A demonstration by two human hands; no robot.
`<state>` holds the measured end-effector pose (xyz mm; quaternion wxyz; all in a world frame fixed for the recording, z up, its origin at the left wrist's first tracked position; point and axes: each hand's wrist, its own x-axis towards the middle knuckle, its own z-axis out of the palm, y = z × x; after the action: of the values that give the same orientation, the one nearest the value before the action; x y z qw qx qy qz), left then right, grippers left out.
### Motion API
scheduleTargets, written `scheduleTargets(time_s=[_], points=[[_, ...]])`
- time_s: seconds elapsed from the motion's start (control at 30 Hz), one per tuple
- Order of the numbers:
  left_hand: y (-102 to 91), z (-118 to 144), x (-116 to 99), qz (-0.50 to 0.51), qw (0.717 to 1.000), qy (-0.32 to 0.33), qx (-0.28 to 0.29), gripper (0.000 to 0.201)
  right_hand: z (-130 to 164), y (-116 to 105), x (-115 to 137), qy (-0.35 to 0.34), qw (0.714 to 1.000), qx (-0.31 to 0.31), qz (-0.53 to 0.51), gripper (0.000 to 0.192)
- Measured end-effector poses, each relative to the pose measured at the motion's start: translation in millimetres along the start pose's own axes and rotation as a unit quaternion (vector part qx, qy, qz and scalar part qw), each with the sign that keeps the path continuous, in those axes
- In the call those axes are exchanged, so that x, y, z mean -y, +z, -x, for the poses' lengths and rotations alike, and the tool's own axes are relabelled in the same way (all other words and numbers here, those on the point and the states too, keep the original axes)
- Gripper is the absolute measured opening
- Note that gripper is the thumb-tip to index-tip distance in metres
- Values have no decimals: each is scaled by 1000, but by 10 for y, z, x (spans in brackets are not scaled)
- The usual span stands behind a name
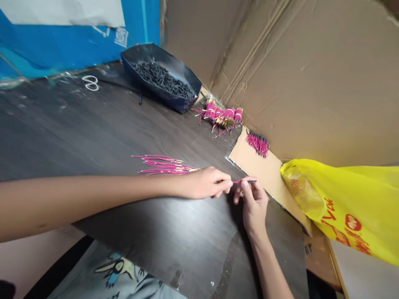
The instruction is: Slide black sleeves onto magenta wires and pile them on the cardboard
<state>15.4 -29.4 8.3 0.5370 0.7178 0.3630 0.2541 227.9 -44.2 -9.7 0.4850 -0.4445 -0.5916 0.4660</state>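
My left hand [215, 182] reaches across the dark tabletop, its fingers closed on a thin pink wire [236, 181]. Close by on the right, my right hand [255, 203] pinches a short black tube [252, 181] between thumb and fingers. Wire and tube lie in one line, and the wire runs to the tube; how far it goes inside is hidden by the fingertips. Behind my left wrist, a loose spread of pink wires [162, 163] with gold-coloured ends lies on the table, partly covered by the hand.
A dark tray [190, 104] holds many small black tubes [162, 79]. Beside it are banded bundles of pink wires [222, 115]. More pink wires with black ends [258, 143] lie on a cardboard strip [252, 162]. A yellow bag [349, 199] stands right; white string loops [90, 83] lie far left.
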Motion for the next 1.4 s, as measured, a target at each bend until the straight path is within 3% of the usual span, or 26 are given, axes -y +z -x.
scheduleTargets(time_s=[0.33, 0.53, 1.4], points=[[4, 24, -57, -7, 1000, -16, -2, 38, 27, 70, 0, 14, 1000, -13, -25, 32], [15, 30, -63, 5, 999, -37, -2, 37, 17, 76, 13, -14, 999, -35, -33, 42], [2, 13, -53, 8, 999, -41, -1, 40, 2, 54, 15, 17, 997, -51, -52, 46]])
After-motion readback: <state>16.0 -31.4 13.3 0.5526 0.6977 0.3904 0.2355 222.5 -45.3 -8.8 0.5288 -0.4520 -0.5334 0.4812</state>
